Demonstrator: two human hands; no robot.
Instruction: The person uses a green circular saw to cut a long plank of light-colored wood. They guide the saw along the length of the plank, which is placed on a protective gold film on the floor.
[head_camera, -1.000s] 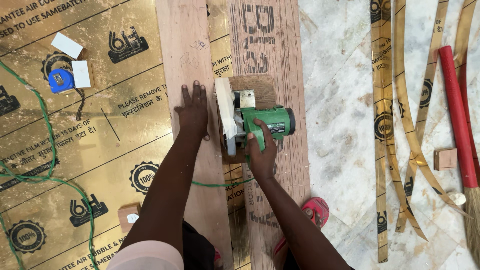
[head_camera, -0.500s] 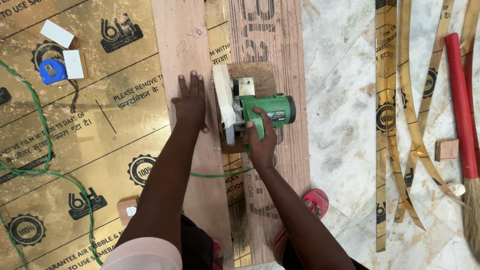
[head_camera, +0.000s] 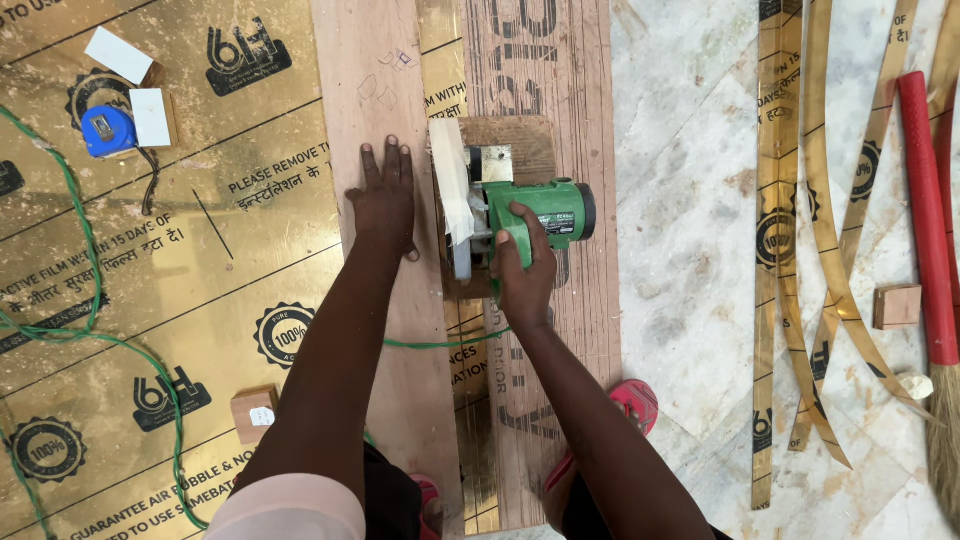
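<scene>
My right hand (head_camera: 522, 270) grips the handle of a green circular saw (head_camera: 520, 205) whose blade guard runs along the edge of a long plywood strip (head_camera: 375, 90). My left hand (head_camera: 385, 200) lies flat, fingers spread, on that strip just left of the saw. The saw's wooden base rests on a wider plywood board (head_camera: 570, 110) to the right. Both boards lie on a gold film-covered sheet (head_camera: 180, 250).
A green cable (head_camera: 85, 290) loops over the gold sheet at left, near a blue tape measure (head_camera: 105, 130) and small white blocks (head_camera: 118, 55). A wood block (head_camera: 252, 412) lies near my left arm. Gold film strips (head_camera: 775, 250), a red-handled broom (head_camera: 925, 210) and another block (head_camera: 897, 306) lie on the marble floor.
The saw and both hands have slid a little farther forward along the strip's edge; the camera view shifted slightly.
</scene>
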